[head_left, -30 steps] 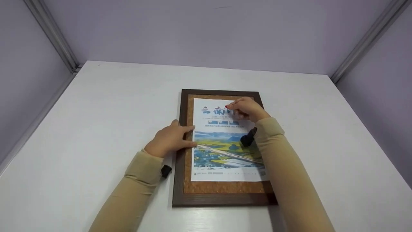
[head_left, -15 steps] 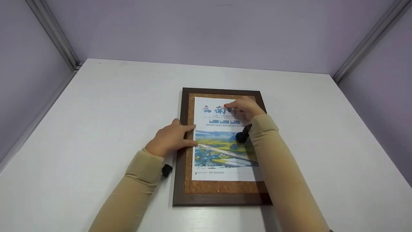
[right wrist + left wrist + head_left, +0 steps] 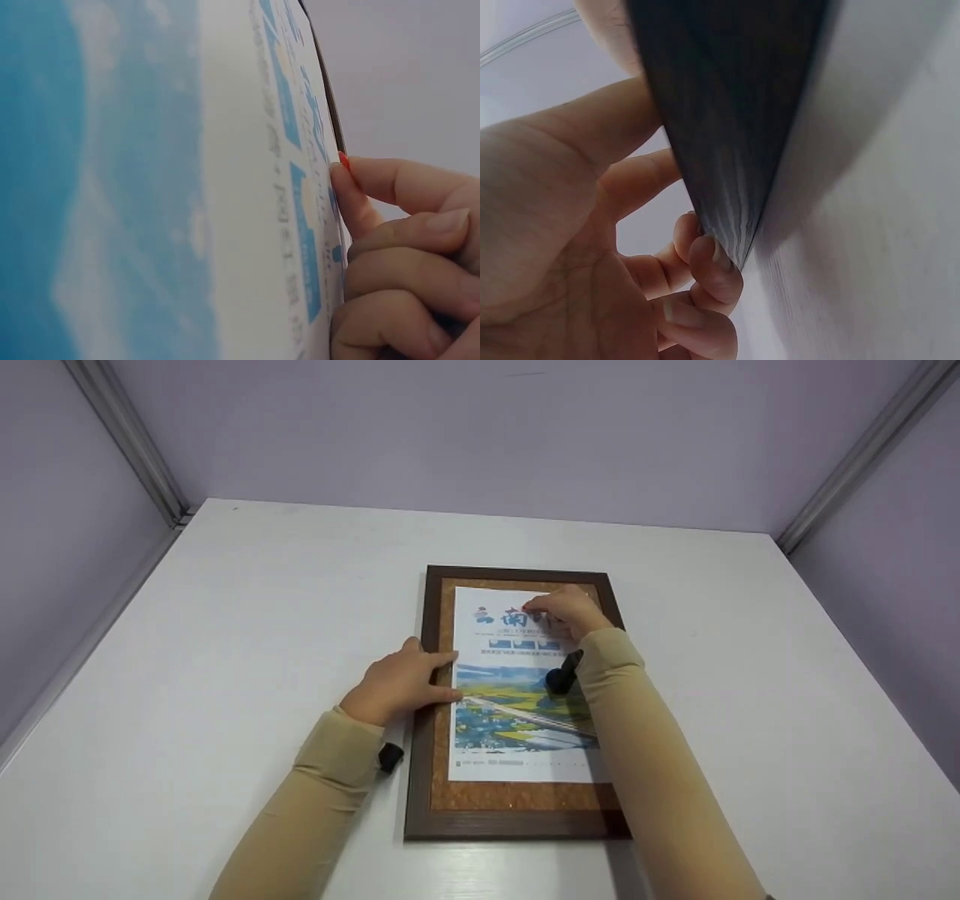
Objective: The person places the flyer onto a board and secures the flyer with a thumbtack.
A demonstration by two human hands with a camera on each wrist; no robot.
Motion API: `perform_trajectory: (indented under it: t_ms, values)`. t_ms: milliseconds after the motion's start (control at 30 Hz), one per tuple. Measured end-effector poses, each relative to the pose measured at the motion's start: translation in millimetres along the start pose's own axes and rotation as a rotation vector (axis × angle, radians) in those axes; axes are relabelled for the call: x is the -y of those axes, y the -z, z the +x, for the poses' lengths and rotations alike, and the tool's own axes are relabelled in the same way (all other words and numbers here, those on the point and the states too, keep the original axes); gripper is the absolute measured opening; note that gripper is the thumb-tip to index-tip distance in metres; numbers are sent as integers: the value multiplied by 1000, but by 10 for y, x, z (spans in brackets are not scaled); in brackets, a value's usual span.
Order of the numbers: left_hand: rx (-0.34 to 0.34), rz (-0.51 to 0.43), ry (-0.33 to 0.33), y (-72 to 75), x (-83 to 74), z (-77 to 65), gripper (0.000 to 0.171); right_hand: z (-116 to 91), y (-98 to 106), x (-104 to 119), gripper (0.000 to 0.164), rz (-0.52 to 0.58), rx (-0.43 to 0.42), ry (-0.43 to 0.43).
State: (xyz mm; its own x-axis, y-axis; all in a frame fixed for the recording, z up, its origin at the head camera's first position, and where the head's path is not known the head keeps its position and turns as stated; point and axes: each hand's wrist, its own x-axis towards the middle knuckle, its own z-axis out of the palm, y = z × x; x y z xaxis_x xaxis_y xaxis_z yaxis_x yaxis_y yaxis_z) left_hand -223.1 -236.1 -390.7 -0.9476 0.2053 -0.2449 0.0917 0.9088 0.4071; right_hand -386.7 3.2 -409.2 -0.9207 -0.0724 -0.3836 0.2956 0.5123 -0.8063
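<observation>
A poster (image 3: pixel 517 720) with blue lettering and a landscape picture lies on a brown cork board (image 3: pixel 517 796) in a dark wooden frame (image 3: pixel 517 825). My left hand (image 3: pixel 397 679) reaches over the frame's left side, with thumb and index finger resting on the poster's left edge. Its other fingers (image 3: pixel 716 270) bend against the frame's outer side. Near the top of the poster, my right hand (image 3: pixel 568 607) pinches a small red pushpin (image 3: pixel 343 160) between thumb and index finger, right at the paper. The remaining right fingers curl against the sheet, and this hand covers part of the lettering.
The framed board lies on a white table (image 3: pixel 262 607). Behind it rises a pale purple wall (image 3: pixel 480 442), with side panels and metal posts (image 3: pixel 124 442) at the corners. A black wrist camera (image 3: pixel 562 675) overlaps the poster below my right hand.
My right forearm and wrist have shifted left and the hand has settled lower over the pushpin, of which less shows now. The left hand stays put on the poster's edge.
</observation>
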Motion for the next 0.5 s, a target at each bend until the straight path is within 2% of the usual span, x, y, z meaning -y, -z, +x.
perform_trajectory:
  t_ms: [200, 400, 500]
  values:
    - [-17, 18, -4, 1, -2, -6, 72, -8, -1, -32, 23, 67, 7, 21]
    - [-22, 30, -9, 0, 8, -8, 71, -2, 0, -24, 30, 1, -27, 22]
    - [-17, 24, 1, 1, 11, -10, 71, 5, -7, -27, 28, -5, -31, 27]
